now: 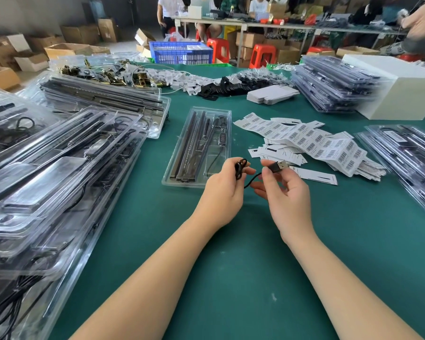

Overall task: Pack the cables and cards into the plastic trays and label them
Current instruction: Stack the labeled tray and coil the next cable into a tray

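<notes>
A clear plastic tray [179,153] lies open on the green table, holding dark strips and a small controller. From it a black cable [249,180] runs to my hands just in front of its near end. My left hand [223,190] pinches a small coiled bundle of that cable. My right hand [285,190] grips the cable's USB plug [279,165] between thumb and fingers. Barcode label sheets [312,139] lie to the right of the tray, on top of white cards [315,176].
Stacks of filled clear trays [47,173] crowd the left side, and more stacks [334,84] sit at the right and far right. A white box [402,94] stands at the back right. Loose white and black clips [221,84] lie at the table's far edge. People sit at tables beyond.
</notes>
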Motion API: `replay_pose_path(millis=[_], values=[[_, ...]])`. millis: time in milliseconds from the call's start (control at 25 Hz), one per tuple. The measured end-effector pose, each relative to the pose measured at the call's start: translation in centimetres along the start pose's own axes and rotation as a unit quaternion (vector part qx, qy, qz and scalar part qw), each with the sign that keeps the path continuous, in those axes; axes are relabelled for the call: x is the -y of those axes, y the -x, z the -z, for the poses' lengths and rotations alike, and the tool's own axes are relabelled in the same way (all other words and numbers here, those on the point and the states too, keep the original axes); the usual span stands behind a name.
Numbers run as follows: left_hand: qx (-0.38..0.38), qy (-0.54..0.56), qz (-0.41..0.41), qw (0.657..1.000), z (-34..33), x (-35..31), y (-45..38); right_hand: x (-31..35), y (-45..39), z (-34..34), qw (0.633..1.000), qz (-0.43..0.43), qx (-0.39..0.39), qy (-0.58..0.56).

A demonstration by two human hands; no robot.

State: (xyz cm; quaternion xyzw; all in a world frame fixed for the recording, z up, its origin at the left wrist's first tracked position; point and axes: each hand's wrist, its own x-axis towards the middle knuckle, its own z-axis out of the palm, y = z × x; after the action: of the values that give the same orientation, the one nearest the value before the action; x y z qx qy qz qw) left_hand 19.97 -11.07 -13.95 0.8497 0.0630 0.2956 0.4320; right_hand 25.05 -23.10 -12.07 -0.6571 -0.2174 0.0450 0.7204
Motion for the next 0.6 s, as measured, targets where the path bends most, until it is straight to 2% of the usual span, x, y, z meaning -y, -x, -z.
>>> replay_pose_path(millis=[80,160,440,600], values=[[0.006,-0.102,-0.052,0.993,-0.03,0.00,0.04,0.07,0.06,-0.02,1.000,-0.006,0.004,-0.012],[0.014,-0.144,-0.064,0.987,-0.13,-0.27,0.12,0.16,0.24,-0.16,1.000,-0.007,0.005,-0.025],[0.008,-0.101,-0.046,0.994,0.29,-0.74,0.11,0.13,0.80,-0.55,0.998,0.057,0.021,0.029],[-0.011,-0.129,-0.045,0.991,0.32,-0.78,0.16,0.76,0.83,-0.34,0.988,0.148,-0.004,0.049]])
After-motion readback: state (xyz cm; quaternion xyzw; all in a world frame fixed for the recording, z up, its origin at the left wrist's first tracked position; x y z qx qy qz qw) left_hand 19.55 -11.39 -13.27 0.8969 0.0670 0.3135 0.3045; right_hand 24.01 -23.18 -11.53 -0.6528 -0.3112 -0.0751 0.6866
